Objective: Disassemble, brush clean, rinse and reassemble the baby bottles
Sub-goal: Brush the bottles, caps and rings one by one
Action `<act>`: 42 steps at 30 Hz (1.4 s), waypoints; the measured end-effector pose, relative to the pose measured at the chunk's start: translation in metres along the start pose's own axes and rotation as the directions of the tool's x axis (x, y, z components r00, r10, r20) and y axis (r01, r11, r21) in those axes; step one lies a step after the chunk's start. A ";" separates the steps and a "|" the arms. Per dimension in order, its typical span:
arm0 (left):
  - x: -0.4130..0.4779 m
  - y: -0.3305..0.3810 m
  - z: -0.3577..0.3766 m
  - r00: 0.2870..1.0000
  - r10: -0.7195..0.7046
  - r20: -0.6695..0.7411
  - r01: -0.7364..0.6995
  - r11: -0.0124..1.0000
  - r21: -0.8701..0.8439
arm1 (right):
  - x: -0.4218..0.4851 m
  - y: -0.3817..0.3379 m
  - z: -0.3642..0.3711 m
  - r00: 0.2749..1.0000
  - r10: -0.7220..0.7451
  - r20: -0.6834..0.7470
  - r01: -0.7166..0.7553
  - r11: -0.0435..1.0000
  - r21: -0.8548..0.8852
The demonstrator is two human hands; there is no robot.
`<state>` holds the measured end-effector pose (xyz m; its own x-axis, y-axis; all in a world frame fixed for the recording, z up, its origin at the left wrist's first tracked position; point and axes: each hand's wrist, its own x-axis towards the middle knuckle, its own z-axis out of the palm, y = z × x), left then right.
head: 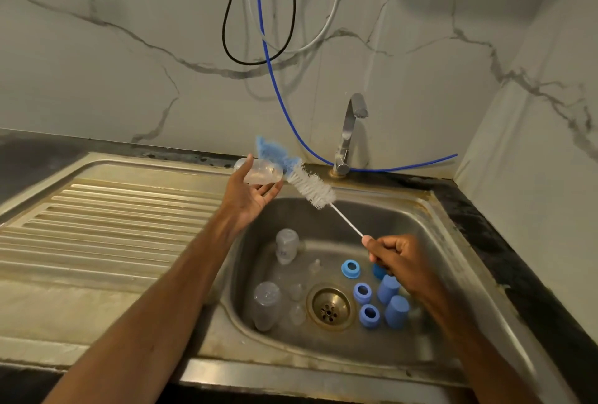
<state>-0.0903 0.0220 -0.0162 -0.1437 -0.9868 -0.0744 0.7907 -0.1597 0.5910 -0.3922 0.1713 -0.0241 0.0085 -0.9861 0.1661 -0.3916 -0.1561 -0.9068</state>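
My left hand [250, 198] holds a clear baby bottle [259, 172] on its side above the sink's back-left corner, thumb and fingers round it. My right hand [393, 256] grips the thin handle of a bottle brush [310, 185]. The brush has white bristles and a blue tip, and its head lies just outside the bottle's mouth. In the sink basin [404, 229] lie two more clear bottles [286, 245] [266, 305], clear teats [297, 313], three blue rings [351, 268] [362, 292] [369, 314] and blue caps [396, 311].
A steel tap [351, 131] stands behind the basin, with no water visibly running. The ribbed drainboard [106, 219] stretches to the left. A blue hose [291, 118] and black and white cables hang down the marble wall. The drain [329, 306] sits mid-basin.
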 end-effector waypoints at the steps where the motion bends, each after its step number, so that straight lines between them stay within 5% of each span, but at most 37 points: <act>1: 0.000 0.000 0.000 1.000 0.010 -0.002 -0.010 1.000 0.021 | -0.001 0.002 -0.001 1.000 0.001 0.007 -0.001 0.999 -0.033; 10: 0.004 0.007 -0.008 0.972 0.060 -0.229 -0.097 0.984 -0.152 | 0.002 0.017 -0.009 1.000 0.017 0.014 -0.015 0.993 -0.117; 25: 0.000 -0.012 0.008 0.997 0.072 -0.018 -0.068 0.987 0.148 | 0.000 0.014 -0.011 0.998 -0.020 0.060 0.040 0.936 -0.350; 32: -0.002 -0.030 0.015 0.999 0.020 0.037 -0.031 0.946 0.322 | -0.007 0.002 0.018 0.991 0.000 0.137 0.037 0.963 -0.266; 38: 0.001 -0.018 0.006 0.995 0.094 -0.045 -0.088 0.989 0.119 | -0.008 0.009 -0.011 0.994 -0.007 0.105 0.039 0.951 -0.307; 42: -0.004 -0.028 0.014 1.000 0.015 0.024 -0.018 0.991 0.132 | -0.001 0.000 0.001 0.989 -0.097 0.109 0.125 0.952 -0.278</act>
<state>-0.1199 0.0311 -0.0208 -0.1466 -0.9881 -0.0462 0.7080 -0.1374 0.6927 -0.3915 0.1719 -0.0246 0.1472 -0.9665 0.2102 -0.6279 -0.2555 -0.7351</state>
